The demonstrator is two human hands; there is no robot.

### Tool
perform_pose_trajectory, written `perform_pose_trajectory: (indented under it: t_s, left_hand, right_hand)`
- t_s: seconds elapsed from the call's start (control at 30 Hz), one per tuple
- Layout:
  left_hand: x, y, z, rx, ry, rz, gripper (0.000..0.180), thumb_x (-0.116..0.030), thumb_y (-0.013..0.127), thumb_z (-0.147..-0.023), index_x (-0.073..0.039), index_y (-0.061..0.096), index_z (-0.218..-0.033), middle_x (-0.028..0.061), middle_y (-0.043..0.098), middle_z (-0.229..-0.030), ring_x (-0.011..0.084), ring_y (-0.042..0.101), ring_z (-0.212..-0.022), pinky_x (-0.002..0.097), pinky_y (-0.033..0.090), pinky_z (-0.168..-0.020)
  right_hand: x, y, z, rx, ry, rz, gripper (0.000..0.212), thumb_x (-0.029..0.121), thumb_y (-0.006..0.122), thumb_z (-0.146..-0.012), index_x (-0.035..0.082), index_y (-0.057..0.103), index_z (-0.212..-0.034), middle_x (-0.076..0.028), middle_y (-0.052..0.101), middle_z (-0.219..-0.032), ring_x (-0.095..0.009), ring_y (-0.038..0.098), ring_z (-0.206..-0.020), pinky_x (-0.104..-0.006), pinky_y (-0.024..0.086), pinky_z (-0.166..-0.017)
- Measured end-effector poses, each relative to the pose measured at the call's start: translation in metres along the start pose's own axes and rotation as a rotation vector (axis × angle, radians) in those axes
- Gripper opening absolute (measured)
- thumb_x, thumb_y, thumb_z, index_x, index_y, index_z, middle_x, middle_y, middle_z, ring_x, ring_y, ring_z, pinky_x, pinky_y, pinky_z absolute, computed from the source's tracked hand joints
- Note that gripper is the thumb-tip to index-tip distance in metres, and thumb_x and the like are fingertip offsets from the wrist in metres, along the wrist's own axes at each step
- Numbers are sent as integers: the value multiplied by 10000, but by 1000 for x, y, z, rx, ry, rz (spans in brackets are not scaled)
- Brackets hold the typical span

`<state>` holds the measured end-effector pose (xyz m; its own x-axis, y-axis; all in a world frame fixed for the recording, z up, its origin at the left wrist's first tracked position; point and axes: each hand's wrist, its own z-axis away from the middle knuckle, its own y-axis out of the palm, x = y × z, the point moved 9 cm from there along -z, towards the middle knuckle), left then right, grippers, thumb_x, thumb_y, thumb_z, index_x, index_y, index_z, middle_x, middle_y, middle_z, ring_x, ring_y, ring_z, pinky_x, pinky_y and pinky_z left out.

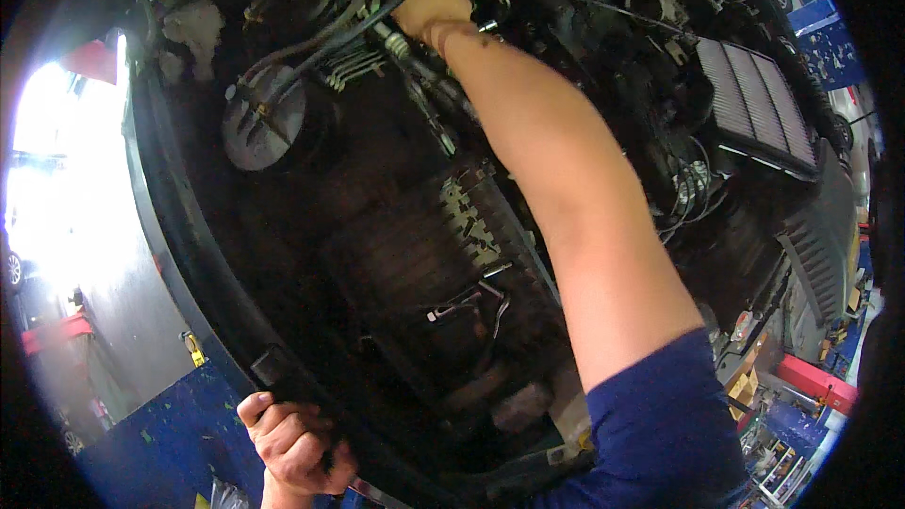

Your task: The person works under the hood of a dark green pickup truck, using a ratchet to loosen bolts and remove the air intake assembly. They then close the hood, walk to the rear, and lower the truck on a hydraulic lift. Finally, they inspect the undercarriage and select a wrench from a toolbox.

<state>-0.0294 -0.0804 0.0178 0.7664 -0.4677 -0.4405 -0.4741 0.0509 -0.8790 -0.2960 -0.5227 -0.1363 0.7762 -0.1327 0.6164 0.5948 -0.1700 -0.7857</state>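
My left hand [297, 443] is at the lower left, against the dark outer edge [212, 273] of the car's engine bay. Its fingers are curled closed; what they hold, if anything, is lost in shadow. Across the bay stretches my right arm, ending at the top with my right hand [434, 5] deep among hoses [349, 33] and metal pipes [405, 42]. The fingers of that hand are hidden, so its grip does not show. Just right of its wrist is a small shiny metal part [488, 26].
A round grey strut top [266, 118] lies left of the hoses. Toward the right rests a pleated air filter [759, 104]. Loose metal pieces [471, 306] lie in the bay's lower middle. Thin cables [693, 188] loop right of my arm. Blue panels [170, 438] stand outside the car.
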Motion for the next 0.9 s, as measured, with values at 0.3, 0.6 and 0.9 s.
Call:
perform_pose_trajectory:
  t_s: [0.3, 0.6, 0.9]
  left_hand:
    - [4, -3, 1, 33, -1, 23, 247, -261, 702, -675, -184, 490, -574, -3, 633, -662, 171, 645, -676, 427, 392, -988]
    - [12, -7, 5, -94, -2, 137, 275, -223, 703, -626, -164, 440, -576, -1, 508, -597, 168, 590, -609, 390, 452, -952]
    - [11, -7, 0, -101, 4, 134, 290, -223, 702, -609, -164, 421, -571, -4, 483, -588, 170, 583, -609, 393, 448, -935]
  right_hand:
    - [9, 36, -68, 2, -387, 459, 357, 279, 700, -862, 17, 769, -1094, -179, 772, -1085, -322, 743, -1022, -423, 584, -880]
    - [-62, 6, 26, 64, -491, -109, 425, 362, 723, -942, -24, 742, -1118, -183, 782, -1013, -257, 738, -900, -386, 550, -824]
    - [-103, -6, 100, 54, -384, -92, 351, 224, 759, -953, -30, 707, -1190, -113, 747, -941, -186, 685, -818, -372, 556, -771]
